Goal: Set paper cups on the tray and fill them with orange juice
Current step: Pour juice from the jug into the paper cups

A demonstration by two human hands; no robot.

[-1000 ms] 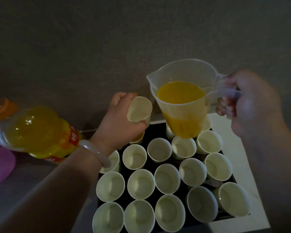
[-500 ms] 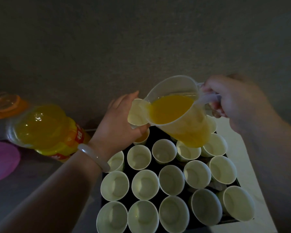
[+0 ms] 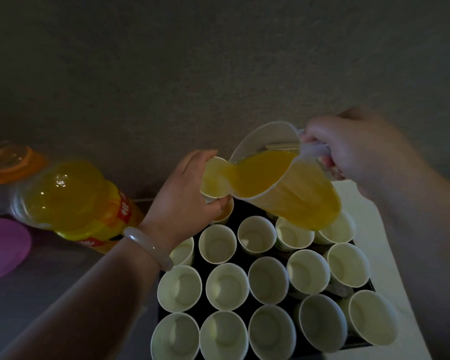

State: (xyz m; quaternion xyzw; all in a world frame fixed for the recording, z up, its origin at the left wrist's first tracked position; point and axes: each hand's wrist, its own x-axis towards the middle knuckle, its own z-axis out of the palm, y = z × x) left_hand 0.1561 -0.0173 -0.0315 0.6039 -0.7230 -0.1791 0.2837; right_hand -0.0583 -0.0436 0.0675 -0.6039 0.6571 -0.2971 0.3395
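My left hand (image 3: 185, 193) grasps a small white paper cup (image 3: 213, 178), fingers curled around its wall, above the far left corner of the black tray (image 3: 247, 207). My right hand (image 3: 348, 152) is clenched on the handle of the clear plastic jug of orange juice (image 3: 283, 183). The jug is above the tray's far side and tilted left, with its spout over the cup's rim. Juice runs in. I judge the cup's mouth must sit directly under the spout.

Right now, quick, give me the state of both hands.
Left hand: holds a paper cup, fingers curled round it.
Right hand: grips the handle of the tilted jug, pouring orange juice into that cup.
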